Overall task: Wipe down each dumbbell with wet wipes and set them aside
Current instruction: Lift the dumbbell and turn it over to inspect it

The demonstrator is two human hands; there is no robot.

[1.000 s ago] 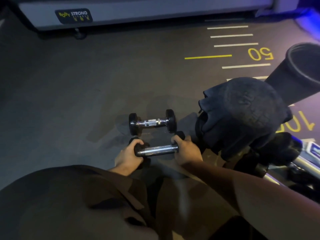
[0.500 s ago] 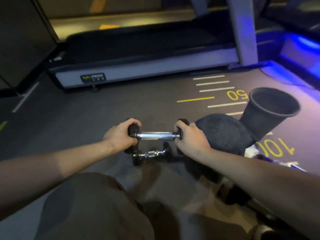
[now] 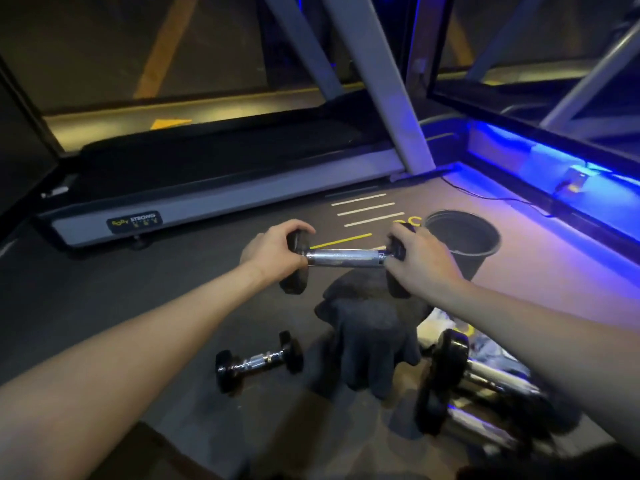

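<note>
Holding the big dumbbell higher than before, the left hand and right hand each curl round one end, mid-frame. A small dumbbell lies below on the floor. The black bucket at right looks dark inside.

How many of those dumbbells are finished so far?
One small black-ended chrome dumbbell lies apart on the floor, seemingly finished. Left hand and right hand grip the ends of a raised chrome-handled dumbbell. Larger dumbbells wait at right. No wipe shows.
</note>
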